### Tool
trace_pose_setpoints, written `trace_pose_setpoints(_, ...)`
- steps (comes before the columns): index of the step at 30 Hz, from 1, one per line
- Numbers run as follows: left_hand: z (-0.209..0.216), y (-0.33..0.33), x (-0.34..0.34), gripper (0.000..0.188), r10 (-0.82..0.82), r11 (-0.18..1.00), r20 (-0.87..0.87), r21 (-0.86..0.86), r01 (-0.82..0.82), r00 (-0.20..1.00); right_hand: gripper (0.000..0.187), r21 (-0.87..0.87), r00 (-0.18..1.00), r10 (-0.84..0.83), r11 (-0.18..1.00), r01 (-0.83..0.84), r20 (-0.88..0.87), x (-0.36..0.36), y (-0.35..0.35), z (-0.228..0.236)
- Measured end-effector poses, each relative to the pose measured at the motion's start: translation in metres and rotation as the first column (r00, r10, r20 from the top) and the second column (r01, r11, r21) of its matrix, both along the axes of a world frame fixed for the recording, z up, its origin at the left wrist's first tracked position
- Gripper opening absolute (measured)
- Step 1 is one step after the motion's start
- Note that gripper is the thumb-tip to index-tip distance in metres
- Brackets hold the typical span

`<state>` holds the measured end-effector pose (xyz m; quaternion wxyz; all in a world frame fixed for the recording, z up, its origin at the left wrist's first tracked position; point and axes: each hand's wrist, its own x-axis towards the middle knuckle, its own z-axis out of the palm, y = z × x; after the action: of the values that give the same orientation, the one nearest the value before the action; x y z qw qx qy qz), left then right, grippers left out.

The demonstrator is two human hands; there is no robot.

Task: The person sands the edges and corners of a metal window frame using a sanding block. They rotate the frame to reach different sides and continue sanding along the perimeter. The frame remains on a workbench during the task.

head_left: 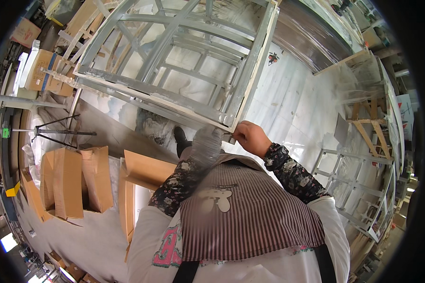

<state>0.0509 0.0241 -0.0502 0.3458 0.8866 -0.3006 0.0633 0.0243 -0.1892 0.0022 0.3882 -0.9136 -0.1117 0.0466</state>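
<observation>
A large grey metal frame (179, 96) with crossbars and whitish edges stands in front of me, its near right corner close to my body. My right hand (251, 137) is at that corner, fingers curled and pressed together. What sits between the fingertips is too small to make out. Just left of the corner is my left hand (208, 140), grey and smeared, perhaps gloved or behind something hazy; its fingers do not show clearly. Dark floral sleeve covers (292, 165) are on both forearms, above a striped apron (250, 207).
Open cardboard boxes (67, 181) stand on the floor at the left, near a black tripod (52, 129). Another cardboard box (144, 170) is beside my left arm. Film-wrapped panels (307, 35) lie at the far right. A second metal frame (359, 181) rests at the right.
</observation>
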Motion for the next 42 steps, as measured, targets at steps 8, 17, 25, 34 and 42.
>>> trace_pose_setpoints(8, 0.004, 0.012, -0.009, 0.077, -0.107, 0.962, -0.183, 0.228, 0.148, 0.977, 0.003, 0.043, 0.999, 0.026, 0.999, -0.026, -0.018, -0.012, 0.002, 0.012)
trace_pose_setpoints(17, -0.009, 0.004, -0.003, 0.062, -0.028, 0.994, -0.05, 0.102, 0.033, 0.998, 0.006, -0.135, 0.993, -0.035, 0.99, 0.05, 0.11, -0.017, 0.01, 0.007)
trace_pose_setpoints(25, 0.003, 0.013, -0.013, 0.053, -0.044, 0.978, 0.038, 0.204, 0.036, 0.998, 0.003, -0.013, 0.996, 0.048, 0.999, -0.047, 0.076, -0.003, 0.005, 0.002)
trace_pose_setpoints(34, 0.036, 0.012, -0.03, 0.027, -0.172, 0.958, -0.114, 0.213, 0.193, 0.979, 0.005, 0.083, 0.954, -0.267, 0.956, 0.28, -0.138, -0.085, -0.026, 0.004)
trace_pose_setpoints(42, 0.055, -0.016, -0.029, 0.039, -0.116, 0.687, -0.356, 0.646, 0.334, 0.927, 0.005, 0.162, 0.852, -0.438, 0.854, 0.494, -0.288, -0.139, -0.029, -0.004)
